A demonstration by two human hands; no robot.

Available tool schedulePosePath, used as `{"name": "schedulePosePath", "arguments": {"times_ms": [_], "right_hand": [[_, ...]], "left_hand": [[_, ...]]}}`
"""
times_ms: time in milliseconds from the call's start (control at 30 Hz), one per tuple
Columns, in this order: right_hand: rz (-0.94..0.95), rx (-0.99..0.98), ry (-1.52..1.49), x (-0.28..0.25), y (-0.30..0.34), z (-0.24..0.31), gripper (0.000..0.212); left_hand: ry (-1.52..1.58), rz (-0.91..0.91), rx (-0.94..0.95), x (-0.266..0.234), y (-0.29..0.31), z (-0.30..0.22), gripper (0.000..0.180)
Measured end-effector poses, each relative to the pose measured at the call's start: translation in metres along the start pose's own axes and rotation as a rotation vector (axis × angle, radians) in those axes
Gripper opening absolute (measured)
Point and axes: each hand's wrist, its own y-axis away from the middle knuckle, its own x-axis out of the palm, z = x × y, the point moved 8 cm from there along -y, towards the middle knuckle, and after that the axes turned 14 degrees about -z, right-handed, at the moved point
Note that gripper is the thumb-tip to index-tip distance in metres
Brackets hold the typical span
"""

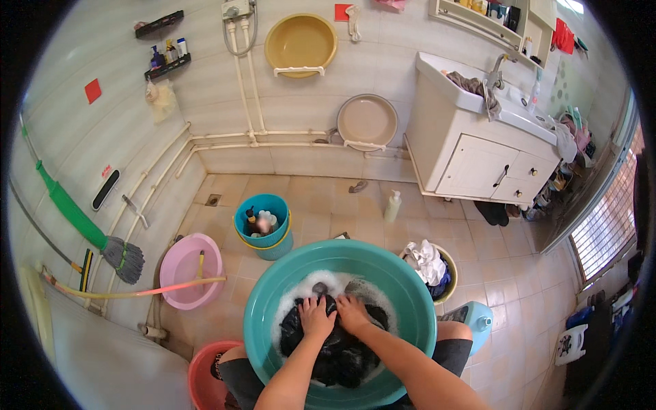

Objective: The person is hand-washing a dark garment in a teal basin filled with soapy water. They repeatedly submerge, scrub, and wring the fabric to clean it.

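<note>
We look down at two wet hands working in a large teal basin [413, 311] of suds. Our left hand [316, 318] lies open, fingers spread, on soaked black cloth [339, 362]; our right hand [352, 313] presses just beside it, fingertips partly hidden, so we cannot tell whether it grips. The cloth spreads beneath and nearer than both hands, ringed by white foam [318, 279]. Beyond them to the left stands a blue bucket [278, 250] of bottles; to their right, a laundry container [454, 275].

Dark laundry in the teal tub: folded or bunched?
Bunched: the dark laundry lies in uneven lumps inside the teal tub, ringed by suds.
</note>
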Motion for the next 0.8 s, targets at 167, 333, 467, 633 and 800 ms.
{"name": "schedulePosePath", "arguments": {"times_ms": [167, 333, 467, 633, 800], "right_hand": [[-0.295, 0.624, -0.130, -0.020, 0.021, -0.044, 0.035], [-0.259, 0.349, -0.544, -0.021, 0.010, -0.023, 0.044], [-0.263, 0.921, -0.966, 0.034, 0.005, -0.045, 0.056], [-0.190, 0.350, -1.030, -0.086, 0.023, 0.069, 0.044], [-0.211, 0.126, -0.698, -0.122, 0.045, 0.100, 0.036]], "left_hand": [[0.225, 0.298, -0.402, 0.036, 0.005, 0.031, 0.040], [0.959, -0.205, -1.387, 0.020, 0.034, 0.054, 0.030], [1.176, -0.304, -1.267, 0.048, 0.021, 0.066, 0.040], [1.976, 0.412, -1.268, 0.035, 0.023, 0.013, 0.053], [2.318, 0.483, -1.015, 0.030, 0.022, -0.002, 0.049]]}}
